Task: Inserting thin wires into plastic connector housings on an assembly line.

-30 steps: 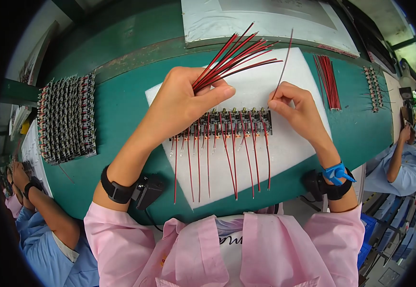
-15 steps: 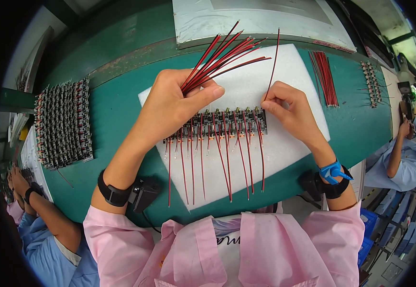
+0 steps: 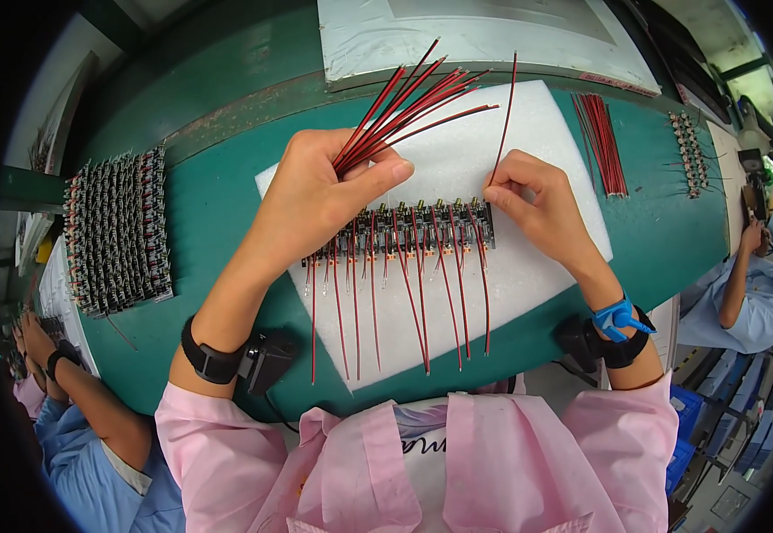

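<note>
Wires [image 3: 487, 320] already lay across the circuit boards [image 3: 410, 229], I saw, while the left hand [image 3: 329, 178] clutched an unlaid bunch [image 3: 376, 131] and the right hand [image 3: 533, 197] pinched a single wire [image 3: 507, 118].

Head camera (fisheye) looks steeply down, benchtop [image 3: 662, 249] near.

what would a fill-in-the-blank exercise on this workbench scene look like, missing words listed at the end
1. The fanned bundle of red and black wires is in the person's ____ hand.
2. The right hand pinches a single ____.
3. The row of circuit boards lies on a ____ foam sheet.
4. The second wire bundle lies to the ____ of that sheet in the picture.

Missing words: left; wire; white; right
</note>
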The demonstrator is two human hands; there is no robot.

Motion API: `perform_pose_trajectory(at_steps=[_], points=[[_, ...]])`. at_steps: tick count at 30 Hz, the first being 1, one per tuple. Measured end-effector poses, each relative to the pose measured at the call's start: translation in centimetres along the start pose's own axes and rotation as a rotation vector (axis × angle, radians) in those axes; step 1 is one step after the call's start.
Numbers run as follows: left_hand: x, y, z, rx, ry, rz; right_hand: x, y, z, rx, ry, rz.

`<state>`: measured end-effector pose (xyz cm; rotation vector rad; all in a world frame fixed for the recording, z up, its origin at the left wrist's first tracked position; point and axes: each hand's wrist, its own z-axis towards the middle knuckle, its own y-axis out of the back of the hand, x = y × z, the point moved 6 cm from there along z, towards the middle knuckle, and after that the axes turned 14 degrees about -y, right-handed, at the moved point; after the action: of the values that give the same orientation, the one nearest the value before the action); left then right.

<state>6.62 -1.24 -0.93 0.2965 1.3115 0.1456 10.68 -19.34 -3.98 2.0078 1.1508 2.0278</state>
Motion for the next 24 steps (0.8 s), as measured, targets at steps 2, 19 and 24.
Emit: perform_pose_trajectory(at_steps=[2,19,24], points=[[0.0,0.01,-0.01,-0.004,-0.004,-0.004,0.03,-0.08,-0.06,-0.008,0.007,-0.001],[0.04,-0.03,0.06,0.007,-0.002,0.02,0.51,0.12,-0.37,-0.056,0.106,-0.021],[0.15,0.01,0.03,-0.012,-0.005,0.018,0.64,0.14,-0.33,-0.049,0.097,-0.025]])
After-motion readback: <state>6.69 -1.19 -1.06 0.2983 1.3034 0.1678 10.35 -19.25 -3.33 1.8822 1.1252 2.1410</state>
